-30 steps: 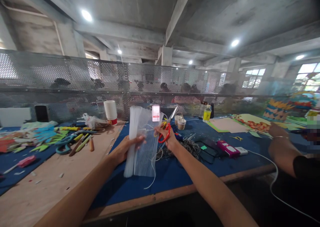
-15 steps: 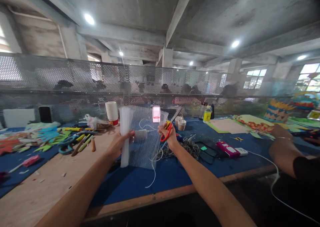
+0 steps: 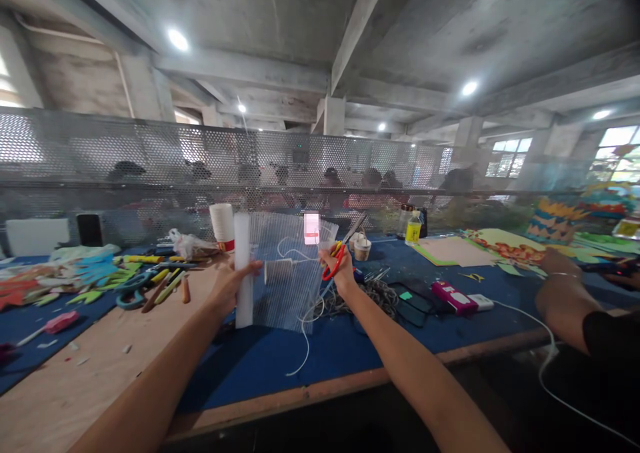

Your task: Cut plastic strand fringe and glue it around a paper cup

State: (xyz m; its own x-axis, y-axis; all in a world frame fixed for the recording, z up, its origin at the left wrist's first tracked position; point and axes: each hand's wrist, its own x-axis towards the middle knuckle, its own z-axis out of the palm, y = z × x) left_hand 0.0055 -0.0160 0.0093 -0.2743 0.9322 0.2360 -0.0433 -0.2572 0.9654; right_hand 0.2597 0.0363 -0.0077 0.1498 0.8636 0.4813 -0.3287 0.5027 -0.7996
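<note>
though behind scissors (image 3: 342,256), 2 cups (image 3: 362,250) visible

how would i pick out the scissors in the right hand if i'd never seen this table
Over the blue table, find the see-through ribbed sheet held upright. At its right edge, the right hand grips the scissors, blades pointing away from the person. Their red and yellow handles set them apart from the blue-handled pair lying on the left.
</note>
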